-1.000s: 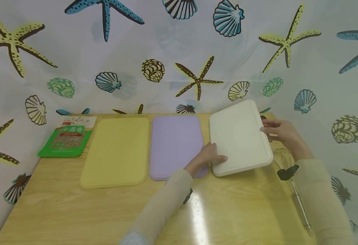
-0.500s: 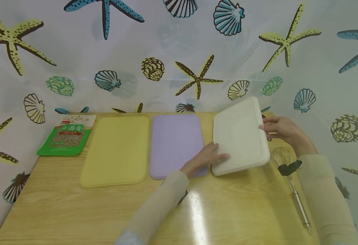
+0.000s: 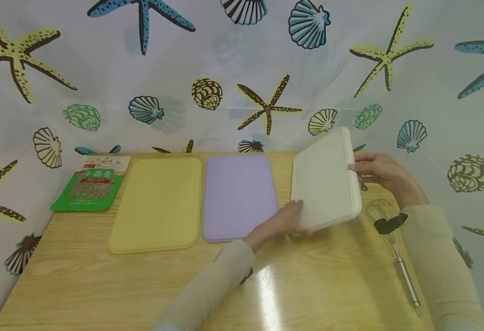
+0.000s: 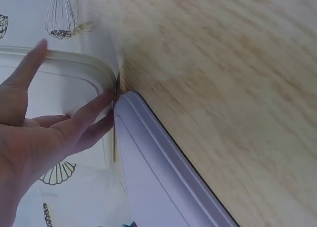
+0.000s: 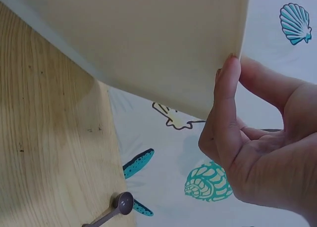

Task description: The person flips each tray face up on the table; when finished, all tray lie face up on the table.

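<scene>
A white rectangular tray point(image 3: 324, 179) is tilted, its right side raised above the table and its lower left edge low. My right hand point(image 3: 380, 172) pinches the raised right edge, with the thumb and fingers on either side of the rim in the right wrist view. At the lower left corner, my left hand point(image 3: 285, 218) touches the tray with extended fingers point(image 4: 86, 115), the thumb spread apart. Beside that hand lies a purple tray point(image 3: 239, 197), flat on the table. A yellow tray point(image 3: 159, 204) lies farther left.
A wire whisk point(image 3: 400, 262) lies along the table's right side, near my right forearm. In the right wrist view a dark measuring spoon point(image 5: 124, 203) lies near the table edge. A green seed packet point(image 3: 90, 184) is at the far left. A patterned cloth point(image 3: 225, 55) hangs behind.
The white tray's right side has risen, steepening its tilt, and the tray has shifted slightly right. My left hand has moved a little right, its thumb leaving the tray's upper face.
</scene>
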Action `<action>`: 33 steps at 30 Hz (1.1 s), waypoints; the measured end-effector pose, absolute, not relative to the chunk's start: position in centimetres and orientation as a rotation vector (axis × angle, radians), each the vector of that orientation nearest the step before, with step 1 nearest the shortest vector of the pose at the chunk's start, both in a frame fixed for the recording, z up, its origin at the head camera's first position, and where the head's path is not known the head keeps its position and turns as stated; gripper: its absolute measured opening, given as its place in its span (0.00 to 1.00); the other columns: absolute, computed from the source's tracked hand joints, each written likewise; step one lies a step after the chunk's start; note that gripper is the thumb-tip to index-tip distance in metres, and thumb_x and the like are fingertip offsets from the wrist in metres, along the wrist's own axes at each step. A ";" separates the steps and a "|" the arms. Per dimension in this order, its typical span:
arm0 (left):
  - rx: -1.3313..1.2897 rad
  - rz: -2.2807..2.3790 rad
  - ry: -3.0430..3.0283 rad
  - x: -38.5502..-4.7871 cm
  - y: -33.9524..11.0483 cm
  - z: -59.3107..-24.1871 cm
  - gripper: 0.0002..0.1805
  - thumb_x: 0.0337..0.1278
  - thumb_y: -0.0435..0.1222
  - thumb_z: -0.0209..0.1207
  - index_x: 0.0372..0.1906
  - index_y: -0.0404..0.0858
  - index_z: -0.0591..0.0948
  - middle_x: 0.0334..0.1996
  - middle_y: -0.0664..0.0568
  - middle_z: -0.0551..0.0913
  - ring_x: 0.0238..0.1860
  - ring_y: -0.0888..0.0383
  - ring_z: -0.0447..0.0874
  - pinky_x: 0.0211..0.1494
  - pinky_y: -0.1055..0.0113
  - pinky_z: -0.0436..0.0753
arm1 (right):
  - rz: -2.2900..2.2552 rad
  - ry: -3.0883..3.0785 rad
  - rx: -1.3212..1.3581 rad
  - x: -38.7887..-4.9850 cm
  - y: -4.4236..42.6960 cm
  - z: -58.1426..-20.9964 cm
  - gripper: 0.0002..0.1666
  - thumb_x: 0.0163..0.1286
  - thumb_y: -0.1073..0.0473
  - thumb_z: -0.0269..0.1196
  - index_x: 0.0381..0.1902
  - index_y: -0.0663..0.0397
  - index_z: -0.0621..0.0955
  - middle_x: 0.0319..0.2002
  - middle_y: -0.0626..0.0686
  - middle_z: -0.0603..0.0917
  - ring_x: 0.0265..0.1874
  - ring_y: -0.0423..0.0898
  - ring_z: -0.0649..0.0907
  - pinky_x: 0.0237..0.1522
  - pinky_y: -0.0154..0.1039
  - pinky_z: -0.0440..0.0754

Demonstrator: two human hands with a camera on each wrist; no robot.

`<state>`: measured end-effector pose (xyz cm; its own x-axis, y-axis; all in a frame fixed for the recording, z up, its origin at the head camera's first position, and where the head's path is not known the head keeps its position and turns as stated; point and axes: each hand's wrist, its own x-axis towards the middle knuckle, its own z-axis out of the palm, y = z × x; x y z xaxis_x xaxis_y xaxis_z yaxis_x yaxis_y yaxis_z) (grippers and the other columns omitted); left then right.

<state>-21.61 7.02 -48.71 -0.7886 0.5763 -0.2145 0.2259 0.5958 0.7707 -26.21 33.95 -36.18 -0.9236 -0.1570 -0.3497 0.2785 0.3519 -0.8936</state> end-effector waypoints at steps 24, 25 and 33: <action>0.585 1.206 2.436 -18.6 8.9 -47.6 0.49 0.43 0.27 0.65 0.71 0.21 0.51 0.67 0.30 0.63 0.67 0.41 0.65 0.70 0.58 0.66 | -1.720 2.205 0.127 -26.9 30.6 -34.3 0.42 0.65 0.56 0.66 0.71 0.66 0.62 0.37 0.41 0.85 0.38 0.39 0.85 0.47 0.34 0.83; 0.578 1.197 2.456 -18.5 8.9 -47.6 0.49 0.42 0.27 0.64 0.70 0.21 0.52 0.66 0.30 0.65 0.65 0.41 0.67 0.69 0.58 0.68 | -1.725 2.196 0.125 -26.9 30.5 -34.2 0.42 0.66 0.57 0.66 0.71 0.66 0.61 0.37 0.41 0.85 0.38 0.39 0.85 0.47 0.34 0.83; 0.518 1.246 2.479 -17.8 9.2 -46.7 0.47 0.38 0.24 0.66 0.68 0.21 0.57 0.55 0.31 0.76 0.53 0.42 0.78 0.57 0.58 0.79 | -1.778 2.128 0.113 -26.9 29.6 -33.9 0.41 0.69 0.61 0.62 0.72 0.70 0.56 0.37 0.44 0.84 0.36 0.40 0.86 0.46 0.34 0.83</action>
